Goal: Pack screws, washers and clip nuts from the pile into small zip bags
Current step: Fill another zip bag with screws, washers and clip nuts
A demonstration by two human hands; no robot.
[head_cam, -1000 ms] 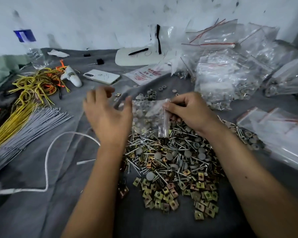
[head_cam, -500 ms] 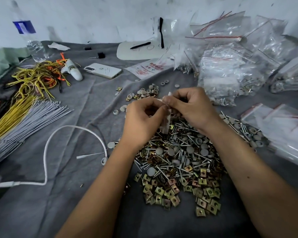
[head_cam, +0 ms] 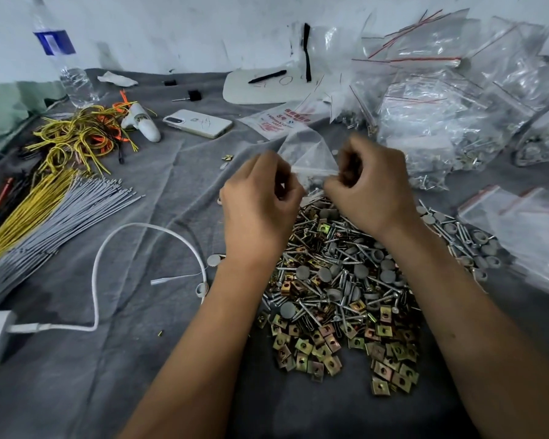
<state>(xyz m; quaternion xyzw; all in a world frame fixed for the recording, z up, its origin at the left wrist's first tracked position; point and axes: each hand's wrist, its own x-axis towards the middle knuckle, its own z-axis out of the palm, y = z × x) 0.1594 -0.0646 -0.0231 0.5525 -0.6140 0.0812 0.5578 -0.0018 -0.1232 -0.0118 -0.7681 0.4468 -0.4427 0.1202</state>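
1. The left hand (head_cam: 260, 201) and right hand (head_cam: 373, 188) are raised side by side above the far edge of the pile (head_cam: 339, 289) of screws, washers and clip nuts.
2. Both hands have fingers curled and pinching the near edge of a small clear zip bag (head_cam: 308, 150), one at each end; the bag stands up between them.
3. The pile lies on the grey-covered worktop (head_cam: 140, 359).
4. Filled bags (head_cam: 441, 115) are heaped at far right.
5. A phone (head_cam: 198, 123) and a white cable (head_cam: 108, 255) lie to the left.
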